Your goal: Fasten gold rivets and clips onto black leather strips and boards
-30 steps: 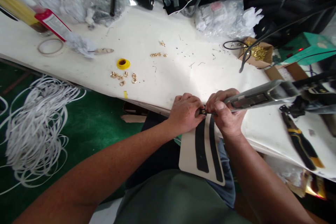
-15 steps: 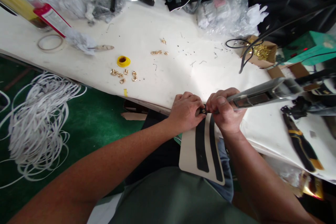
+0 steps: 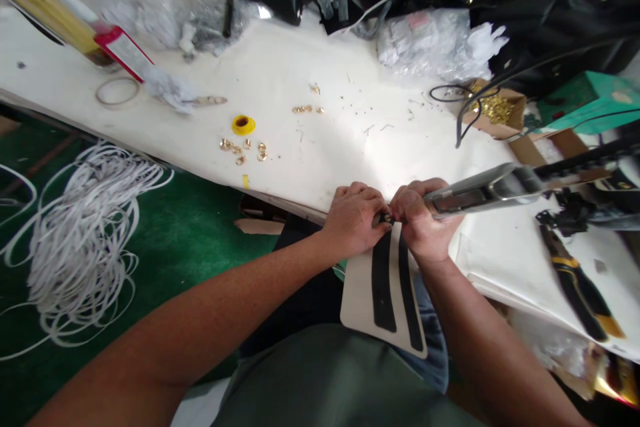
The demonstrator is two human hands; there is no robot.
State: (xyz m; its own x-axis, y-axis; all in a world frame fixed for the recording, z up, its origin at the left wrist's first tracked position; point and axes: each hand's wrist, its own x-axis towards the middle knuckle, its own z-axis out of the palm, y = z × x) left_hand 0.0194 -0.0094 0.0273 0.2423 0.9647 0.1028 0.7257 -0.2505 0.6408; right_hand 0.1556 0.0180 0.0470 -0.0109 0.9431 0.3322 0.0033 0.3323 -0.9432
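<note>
My left hand (image 3: 354,220) is closed at the table's front edge, pinching the small dark end of a black strip (image 3: 384,287). A shiny bit shows at its fingertips. Close beside it, my right hand (image 3: 423,220) is wrapped round the near end of a long grey metal tool (image 3: 487,192) with a dark inset. Its tip is hidden by my fingers, so I cannot tell whether it touches the strip. The strip and a narrower black one lie along a beige panel (image 3: 357,293) with rounded corners, which hangs below my hands over my lap.
Gold-coloured metal fittings (image 3: 233,146) lie on the white table (image 3: 280,67) near a yellow tape roll (image 3: 243,125). Pliers (image 3: 575,283) lie at the right, with a box of gold pieces (image 3: 495,110) behind. A white cord heap (image 3: 83,253) covers the floor at left.
The view has shifted slightly, so table items appear lower and further right. The grey tool's far end has swung a little towards me; both hands keep their grip near the panel's top.
</note>
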